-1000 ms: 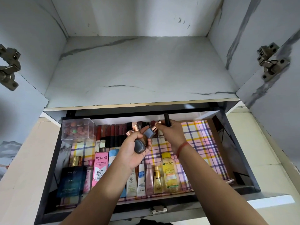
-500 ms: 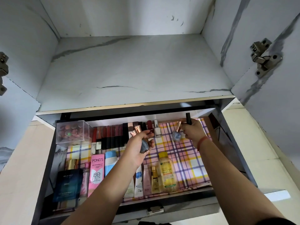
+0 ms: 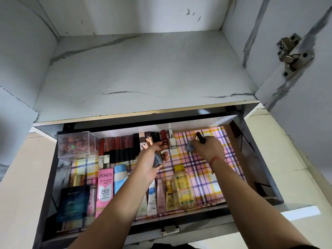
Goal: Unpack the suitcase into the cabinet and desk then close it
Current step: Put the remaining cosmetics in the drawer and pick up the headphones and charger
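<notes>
While the right hand [image 3: 208, 148] curled its fingers round a grey nail-polish bottle [image 3: 190, 146] and pinched a dark slim tube [image 3: 201, 137] above it, it hung low over the back of the drawer [image 3: 260, 159]; whether the bottle already touched the plaid liner [image 3: 226, 169] could not be told. The left hand [image 3: 151, 163], palm up nearer the middle of the drawer, gripped a cluster of nail-polish bottles [image 3: 156, 159], their rose-gold caps fanning out past the fingers. Just between the two hands, against the drawer's back wall, a red nail polish [image 3: 164, 140] and a white nail polish [image 3: 172, 139] stood upright, which suggested that a row was being built rightward from there. Further left along the back of the drawer lay a rank of lip glosses [image 3: 118, 150], and a clear plastic box [image 3: 76, 144] of small round items filled the back left corner. Along the front of the drawer lay a yellow Garnier bottle [image 3: 183, 187], several small tubes, a pink Pond's BB cream carton [image 3: 105, 191] and a dark blue perfume box [image 3: 72, 203]. The right part of the drawer showed only liner, and the cabinet shelf [image 3: 143, 72] above the drawer held nothing visible. By my reading, the cosmetics were largely stowed, with the handfuls of polish yet to be set down; the suitcase was out of view, so how much remained inside it, and its closing, could not be judged.
</notes>
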